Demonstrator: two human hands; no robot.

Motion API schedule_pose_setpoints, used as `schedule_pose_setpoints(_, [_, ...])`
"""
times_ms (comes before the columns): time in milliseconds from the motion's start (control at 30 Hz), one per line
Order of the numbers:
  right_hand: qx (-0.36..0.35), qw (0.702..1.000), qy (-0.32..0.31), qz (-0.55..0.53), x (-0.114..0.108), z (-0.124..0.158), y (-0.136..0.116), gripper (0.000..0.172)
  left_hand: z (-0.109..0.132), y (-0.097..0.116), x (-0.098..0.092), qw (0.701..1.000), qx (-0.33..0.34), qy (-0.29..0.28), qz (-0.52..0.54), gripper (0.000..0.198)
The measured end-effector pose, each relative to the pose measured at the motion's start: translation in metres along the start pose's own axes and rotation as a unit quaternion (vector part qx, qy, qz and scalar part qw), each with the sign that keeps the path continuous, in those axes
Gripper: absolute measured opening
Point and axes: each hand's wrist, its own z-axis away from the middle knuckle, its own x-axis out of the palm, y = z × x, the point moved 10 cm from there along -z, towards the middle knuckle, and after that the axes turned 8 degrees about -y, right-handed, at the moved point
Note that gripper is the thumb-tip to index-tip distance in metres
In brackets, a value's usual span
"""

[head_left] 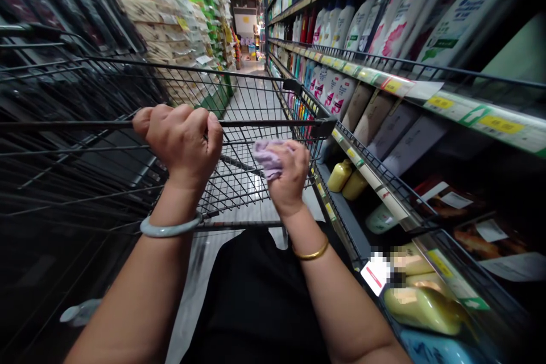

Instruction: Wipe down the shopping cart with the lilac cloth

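Observation:
My left hand (181,139) is wrapped round the black handle bar (256,123) of a wire shopping cart (239,85). A pale green bangle sits on that wrist. My right hand (290,173) is closed on a crumpled lilac cloth (268,158), just below the bar and near its right end. It wears a gold bangle. The cart's basket looks empty, and the tiled floor shows through its mesh.
Shelves (426,91) on the right hold white bottles above and yellow bottles (345,179) lower down, close beside the cart. Stacked packaged goods (170,17) line the left side. The aisle floor (251,68) runs ahead to the far end of the store.

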Motion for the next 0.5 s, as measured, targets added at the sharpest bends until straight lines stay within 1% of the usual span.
schedule_pose_setpoints(67, [-0.014, 0.998, -0.052, 0.018, 0.016, 0.007, -0.011, 0.029, -0.001, -0.002, 0.001, 1.000, -0.001, -0.005, -0.001, 0.042])
schedule_pose_setpoints(133, [-0.026, 0.997, -0.075, 0.021, 0.021, 0.008, -0.015, 0.030, -0.002, -0.004, 0.003, 1.000, -0.002, -0.008, -0.004, 0.042])
schedule_pose_setpoints(200, [-0.031, 0.998, -0.061, 0.008, 0.012, 0.001, -0.010, 0.027, -0.002, -0.005, 0.003, 1.000, -0.002, -0.009, -0.004, 0.043])
schedule_pose_setpoints(300, [-0.017, 1.000, 0.009, -0.017, -0.016, -0.011, 0.010, 0.024, -0.002, -0.005, 0.000, 1.000, -0.005, 0.000, 0.004, 0.044])
schedule_pose_setpoints(367, [-0.001, 0.999, 0.040, -0.014, -0.026, -0.013, 0.018, 0.023, -0.002, -0.004, 0.000, 1.000, -0.008, -0.009, 0.015, 0.045])
schedule_pose_setpoints(433, [-0.001, 1.000, 0.023, 0.007, -0.020, -0.009, 0.014, 0.023, -0.002, -0.003, 0.000, 0.999, -0.017, -0.025, 0.026, 0.045])
schedule_pose_setpoints(500, [-0.015, 0.999, -0.024, 0.035, -0.003, -0.001, 0.002, 0.024, -0.003, -0.003, -0.001, 0.999, -0.028, -0.030, 0.035, 0.044])
